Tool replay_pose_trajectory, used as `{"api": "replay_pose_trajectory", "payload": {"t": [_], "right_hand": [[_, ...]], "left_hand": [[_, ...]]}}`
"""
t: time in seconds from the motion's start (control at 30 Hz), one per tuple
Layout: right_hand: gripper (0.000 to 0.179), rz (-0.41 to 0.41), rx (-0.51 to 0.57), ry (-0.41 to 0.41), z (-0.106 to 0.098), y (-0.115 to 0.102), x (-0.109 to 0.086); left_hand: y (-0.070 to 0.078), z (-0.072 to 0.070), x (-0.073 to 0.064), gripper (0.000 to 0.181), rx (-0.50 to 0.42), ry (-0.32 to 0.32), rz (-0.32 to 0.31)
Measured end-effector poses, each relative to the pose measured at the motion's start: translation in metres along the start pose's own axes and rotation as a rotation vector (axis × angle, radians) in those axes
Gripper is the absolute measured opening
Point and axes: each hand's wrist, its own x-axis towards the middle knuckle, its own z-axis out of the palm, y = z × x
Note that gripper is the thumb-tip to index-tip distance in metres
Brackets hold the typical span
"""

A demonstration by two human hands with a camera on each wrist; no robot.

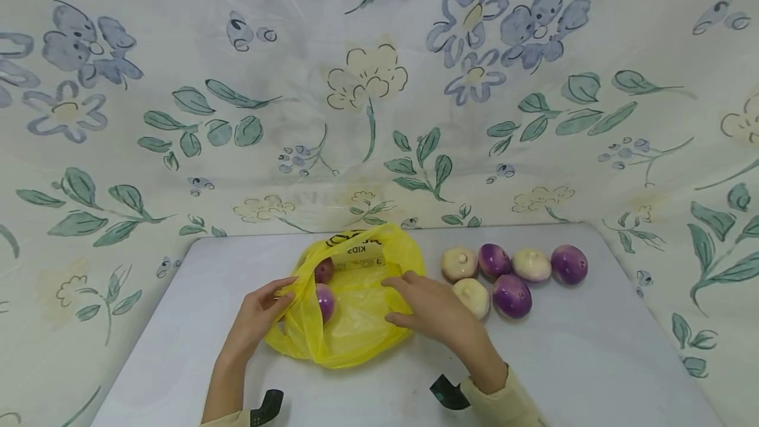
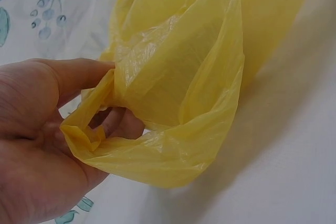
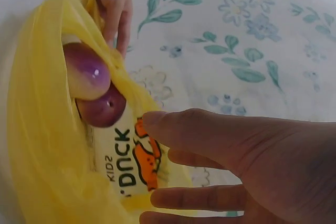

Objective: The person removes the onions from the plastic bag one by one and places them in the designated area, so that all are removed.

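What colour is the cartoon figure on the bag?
Orange with dark outlines; the figure on the yellow bag shows best in the right wrist view.

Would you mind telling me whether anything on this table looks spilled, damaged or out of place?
Nothing stands out: the yellow bag is crumpled, as thin plastic often is, and the loose round vegetables sit grouped on the table beside it.
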Motion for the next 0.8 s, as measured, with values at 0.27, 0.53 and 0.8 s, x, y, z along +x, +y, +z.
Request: {"api": "replay_pose_trajectory", "payload": {"t": [0.27, 0.53, 0.8], "right_hand": [[0.053, -0.055, 0.012, -0.004, 0.004, -0.015, 0.016], [0.051, -0.057, 0.038, -0.051, 0.014, -0.026, 0.036], [0.049, -0.054, 0.047, -0.083, 0.022, -0.038, 0.051]], "left_hand": [[0.001, -0.001, 0.0, 0.042, -0.004, -0.003, 0.015], [-0.001, -0.001, 0.001, 0.042, 0.0, 0.001, 0.013], [-0.001, -0.001, 0.0, 0.043, 0.015, 0.0, 0.002]]}}
